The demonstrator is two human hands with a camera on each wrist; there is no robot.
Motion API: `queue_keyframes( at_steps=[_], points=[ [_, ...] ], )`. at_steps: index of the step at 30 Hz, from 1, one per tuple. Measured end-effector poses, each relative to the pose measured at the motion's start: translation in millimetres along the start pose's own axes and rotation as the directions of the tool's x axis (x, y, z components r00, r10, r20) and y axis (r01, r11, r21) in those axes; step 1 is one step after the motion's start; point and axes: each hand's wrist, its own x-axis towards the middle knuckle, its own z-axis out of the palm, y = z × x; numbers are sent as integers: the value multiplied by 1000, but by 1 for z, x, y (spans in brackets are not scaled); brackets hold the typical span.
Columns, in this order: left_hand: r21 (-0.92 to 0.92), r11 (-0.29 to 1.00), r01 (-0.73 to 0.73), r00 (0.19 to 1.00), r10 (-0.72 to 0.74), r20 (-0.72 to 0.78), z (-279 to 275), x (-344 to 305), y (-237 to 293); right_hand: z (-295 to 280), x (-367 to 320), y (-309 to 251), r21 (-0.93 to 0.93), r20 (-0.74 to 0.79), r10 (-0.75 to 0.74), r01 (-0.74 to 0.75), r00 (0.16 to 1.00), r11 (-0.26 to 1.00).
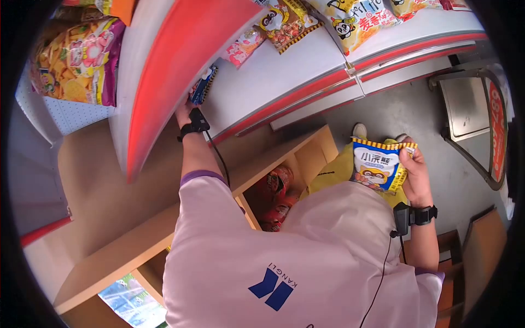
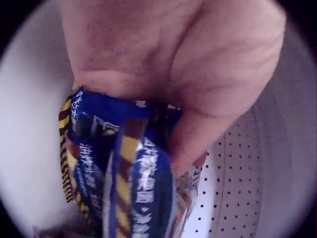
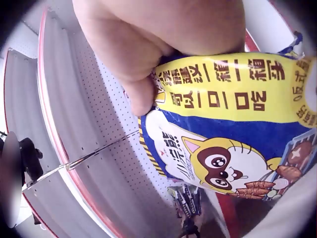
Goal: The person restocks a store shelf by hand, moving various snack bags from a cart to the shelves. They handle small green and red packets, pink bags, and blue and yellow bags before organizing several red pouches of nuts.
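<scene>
My right hand [image 1: 418, 177] grips a blue and yellow snack bag [image 1: 376, 165] by its side edge, in front of my body. The bag has a raccoon cartoon on its front, and the right wrist view shows the thumb at its striped end. My left hand [image 2: 173, 54] reaches in at the white shelf, partly hidden by a red-edged shelf in the head view. In the left wrist view its thumb and palm close round dark blue snack bags [image 2: 148, 193] with yellow-and-black striped edges, standing close together.
A red-edged shelf [image 1: 172, 65] juts over my left forearm. More snack bags [image 1: 358, 22] lie on the white shelf [image 1: 273, 68]. Below is a wooden rack [image 1: 123, 251] with red packets [image 1: 276, 183]. A metal-framed stand [image 1: 465, 106] is on the floor at right.
</scene>
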Motion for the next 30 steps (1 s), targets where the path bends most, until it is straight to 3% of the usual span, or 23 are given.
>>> queue_keyframes(
  at_steps=[4, 7, 10, 11, 12, 14, 15, 16, 17, 20, 22, 23, 27, 29, 30],
  points=[
    [88, 995, 45, 990, -33, -138, -15, 17, -18, -9, 5, 10, 11, -59, -5, 5, 998, 1000],
    [12, 998, 64, 995, -63, -80, -13, 21, -30, -14, 3, 17, 3, -52, -4, 4, 999, 1000],
    [-27, 987, 160, 967, -162, -195, -33, 38, -39, -7, 9, 12, -22, -61, 24, -26, 998, 999],
    [306, 948, 86, 989, -45, -139, -39, 41, -47, -7, 10, 12, -34, -55, 23, -25, 998, 999],
    [601, 799, -11, 998, 49, -47, -32, 36, -45, -4, 10, 12, -34, -70, 21, -24, 997, 999],
    [578, 815, 20, 983, 91, -162, -3, 24, -37, 0, 10, 10, -37, -78, 27, -30, 997, 999],
    [240, 966, 98, 930, -2, -368, 51, 7, -24, 0, 10, 11, -41, -92, 28, -32, 995, 999],
    [234, 969, -76, 894, 170, -414, 54, 15, -38, -4, 11, 11, -32, -49, 22, -24, 999, 999],
    [368, 927, -79, 845, 258, -468, 71, 6, -35, -4, 11, 12, -25, -45, 28, -29, 999, 999],
    [471, 879, -67, 800, 330, -501, 64, 17, -49, -9, 11, 17, 35, -83, 7, -4, 997, 999],
    [519, 849, 97, 758, 274, -592, 104, 3, -38, -22, 12, 21, 36, -59, 0, 2, 998, 999],
    [528, 844, 94, 760, 282, -586, 100, 6, -41, -25, 12, 24, 29, -37, -9, 10, 999, 1000],
    [430, 896, 113, 781, 188, -595, 86, 19, -46, -33, 11, 28, 48, -63, -16, 19, 998, 999],
    [214, 976, 26, 823, 101, -559, 84, 18, -42, -34, 10, 29, 59, -61, -14, 18, 998, 998],
    [202, 979, 16, 775, 116, -622, 80, 20, -40, -34, 9, 30, 67, -78, -7, 12, 997, 998]
  ],
)
